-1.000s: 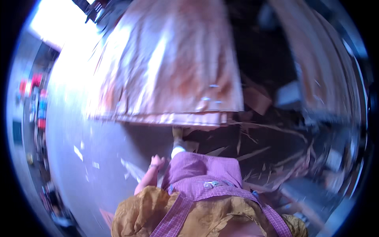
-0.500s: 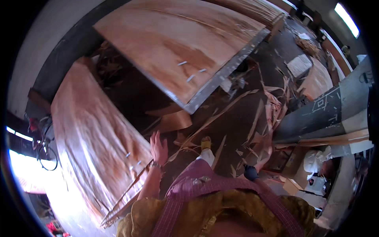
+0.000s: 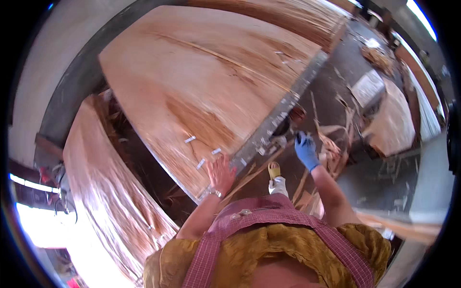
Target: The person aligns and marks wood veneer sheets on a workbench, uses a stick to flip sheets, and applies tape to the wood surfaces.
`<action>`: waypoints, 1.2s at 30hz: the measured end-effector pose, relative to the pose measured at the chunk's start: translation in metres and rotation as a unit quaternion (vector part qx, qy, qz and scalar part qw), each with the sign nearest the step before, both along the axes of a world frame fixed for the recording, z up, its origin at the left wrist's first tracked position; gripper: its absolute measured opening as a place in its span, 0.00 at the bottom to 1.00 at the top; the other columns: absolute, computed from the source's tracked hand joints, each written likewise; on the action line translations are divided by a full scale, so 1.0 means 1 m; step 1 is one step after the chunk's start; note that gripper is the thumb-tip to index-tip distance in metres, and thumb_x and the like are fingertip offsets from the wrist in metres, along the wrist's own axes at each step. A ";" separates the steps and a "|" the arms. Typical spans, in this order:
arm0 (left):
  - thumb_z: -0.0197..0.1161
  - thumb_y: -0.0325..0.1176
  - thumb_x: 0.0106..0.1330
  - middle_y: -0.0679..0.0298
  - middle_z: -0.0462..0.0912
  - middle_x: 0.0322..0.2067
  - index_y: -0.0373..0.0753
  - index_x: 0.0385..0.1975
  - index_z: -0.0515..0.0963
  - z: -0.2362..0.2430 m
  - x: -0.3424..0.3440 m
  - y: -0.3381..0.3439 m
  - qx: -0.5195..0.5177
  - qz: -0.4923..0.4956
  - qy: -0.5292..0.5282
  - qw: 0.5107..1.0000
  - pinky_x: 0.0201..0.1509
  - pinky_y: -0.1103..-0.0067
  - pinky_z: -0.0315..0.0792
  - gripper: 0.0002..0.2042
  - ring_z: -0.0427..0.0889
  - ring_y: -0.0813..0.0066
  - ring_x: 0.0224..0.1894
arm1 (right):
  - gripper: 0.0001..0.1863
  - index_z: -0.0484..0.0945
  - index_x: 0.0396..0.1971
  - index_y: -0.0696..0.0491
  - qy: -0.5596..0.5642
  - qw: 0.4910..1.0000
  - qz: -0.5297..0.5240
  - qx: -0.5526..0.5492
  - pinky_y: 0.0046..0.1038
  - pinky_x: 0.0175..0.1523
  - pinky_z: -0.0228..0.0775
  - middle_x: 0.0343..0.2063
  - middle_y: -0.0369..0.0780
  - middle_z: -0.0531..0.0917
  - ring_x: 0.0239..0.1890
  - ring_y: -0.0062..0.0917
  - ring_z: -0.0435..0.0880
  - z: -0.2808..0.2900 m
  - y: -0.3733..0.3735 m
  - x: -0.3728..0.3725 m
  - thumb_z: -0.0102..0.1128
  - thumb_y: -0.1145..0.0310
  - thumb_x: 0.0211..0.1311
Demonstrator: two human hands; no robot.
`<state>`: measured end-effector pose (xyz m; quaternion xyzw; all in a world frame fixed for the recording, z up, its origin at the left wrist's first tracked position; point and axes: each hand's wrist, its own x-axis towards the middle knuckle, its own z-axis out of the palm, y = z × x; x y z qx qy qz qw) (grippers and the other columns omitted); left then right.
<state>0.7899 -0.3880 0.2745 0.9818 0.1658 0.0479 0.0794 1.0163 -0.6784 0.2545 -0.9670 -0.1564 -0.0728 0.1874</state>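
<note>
Pressing your bare left hand [image 3: 221,174] flat on the veneer sheet [image 3: 201,96], fingers spread near its grey edge [image 3: 278,115], you risk splinters. Your gloved right hand [image 3: 306,150] hangs beyond that edge; its grip is unclear. Scraps [image 3: 331,144] below could trip you.

Motion blur smears the veneer sheet [image 3: 211,96]; right hand's [image 3: 305,150] grasp unclear
</note>
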 end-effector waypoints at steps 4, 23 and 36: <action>0.59 0.45 0.61 0.55 0.73 0.51 0.39 0.63 0.63 0.019 0.006 -0.001 -0.089 0.065 0.035 0.993 0.66 0.60 0.56 0.31 0.71 0.59 0.55 | 0.21 0.72 0.51 0.50 -0.108 0.986 0.128 -0.029 0.43 0.53 0.69 0.47 0.53 0.75 0.51 0.46 0.74 0.042 0.070 0.151 0.58 0.65 0.57; 0.59 0.30 0.59 0.58 0.76 0.47 0.45 0.59 0.68 0.012 -0.209 -0.103 -0.104 0.447 -0.239 0.856 0.53 0.66 0.66 0.24 0.75 0.59 0.49 | 0.12 0.76 0.37 0.55 -0.042 0.873 0.447 0.188 0.35 0.29 0.72 0.25 0.43 0.82 0.24 0.37 0.82 -0.030 0.183 -0.042 0.62 0.63 0.60; 0.54 0.51 0.69 0.61 0.79 0.36 0.39 0.54 0.70 -0.057 -0.443 0.054 -0.765 0.393 -0.430 0.275 0.36 0.83 0.72 0.23 0.77 0.79 0.31 | 0.17 0.77 0.42 0.55 0.340 0.723 0.572 0.186 0.38 0.41 0.74 0.36 0.50 0.83 0.37 0.45 0.83 -0.063 0.346 -0.516 0.53 0.56 0.66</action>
